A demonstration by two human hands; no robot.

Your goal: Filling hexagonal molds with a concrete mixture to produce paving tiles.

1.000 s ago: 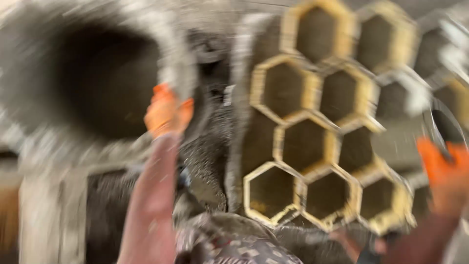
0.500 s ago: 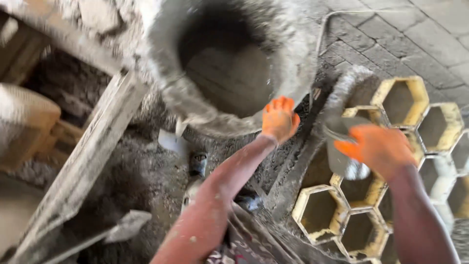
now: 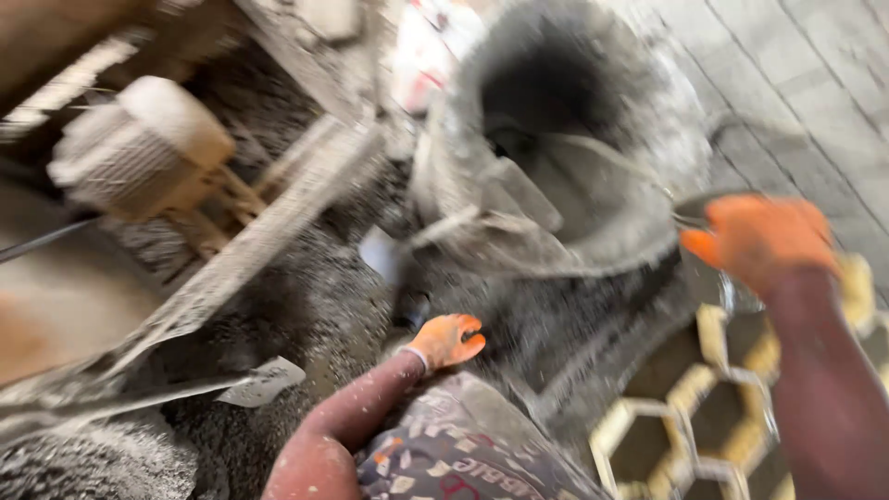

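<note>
Cement-caked ground (image 3: 306,315) surrounds our mixer drum (image 3: 574,148). Our left hand (image 3: 446,341) rests unclenched below it for support; our right hand (image 3: 761,239) grasps the drum's rim (image 3: 690,208), steadying it.

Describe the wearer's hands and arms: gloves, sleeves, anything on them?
Both hands wear orange gloves: the left hand with a pale cuff at the wrist, the right hand blurred by motion. Forearms are bare, no sleeves, dusted with grey grit. No watch or bands show. Finer glove texture cannot be told.
</note>
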